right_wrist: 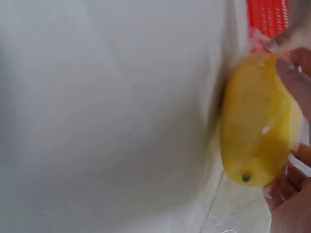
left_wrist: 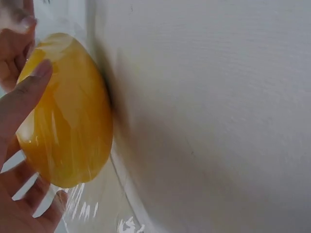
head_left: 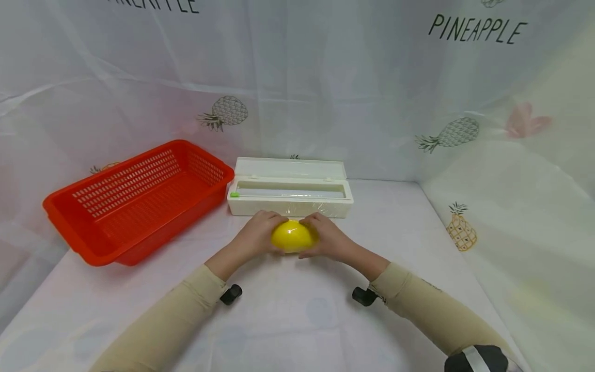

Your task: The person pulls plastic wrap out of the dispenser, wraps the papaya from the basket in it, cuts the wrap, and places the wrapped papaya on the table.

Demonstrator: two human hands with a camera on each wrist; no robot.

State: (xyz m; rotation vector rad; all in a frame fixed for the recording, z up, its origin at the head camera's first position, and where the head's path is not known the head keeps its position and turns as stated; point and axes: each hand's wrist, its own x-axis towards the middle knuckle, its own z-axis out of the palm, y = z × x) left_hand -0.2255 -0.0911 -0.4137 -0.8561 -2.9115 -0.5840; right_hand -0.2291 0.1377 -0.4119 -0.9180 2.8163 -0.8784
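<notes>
Nearest me, two beige sleeves [head_left: 181, 310] reach out over the white worktop [head_left: 297, 320], and both hands meet around a yellow fruit [head_left: 293, 236], likely a lemon, lying on the worktop just in front of the wrap box. The left hand [head_left: 257, 233] cups its left side and the right hand [head_left: 327, 238] its right, fingers curled round it; each grip is half closed on the fruit, not clenched. From the left wrist, the thumb [left_wrist: 26, 90] lies across the skin and clear film [left_wrist: 92, 206] gleams over and under the fruit; from the right wrist the film shows again, bunched near the fingertips [right_wrist: 284, 187]. As I judge it, the wrapping would go best with the film kept taut, smoothed flat against the skin from both sides evenly, and the loose edges tucked underneath so no creases or air pockets are left. Just beyond the hands the white wrap box [head_left: 290, 187] stands open, its lid tipped back, a sheet running from it towards the fruit. To its left, touching or nearly so, sits the red basket [head_left: 139, 199]. Behind hangs a pineapple-print curtain [head_left: 372, 93].
</notes>
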